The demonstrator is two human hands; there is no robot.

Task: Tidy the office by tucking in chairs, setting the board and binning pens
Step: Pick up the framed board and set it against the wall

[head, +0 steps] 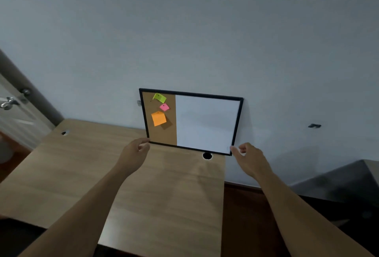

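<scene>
A black-framed board (207,121), half cork and half whiteboard, stands upright against the grey wall at the back of the wooden desk (164,195). Green, pink and orange sticky notes (158,118) are pinned to its cork side. My left hand (135,154) pinches the board's lower left corner with curled fingers. My right hand (249,160) holds the lower right corner, thumb on the frame and fingers curled beside it. That right corner reaches slightly past the desk's right edge.
A round cable hole (207,155) sits in the desk just below the board, and another (64,133) at the far left. A door with a metal handle (8,102) is at the left. A dark surface (338,182) lies to the right, across a gap of reddish floor.
</scene>
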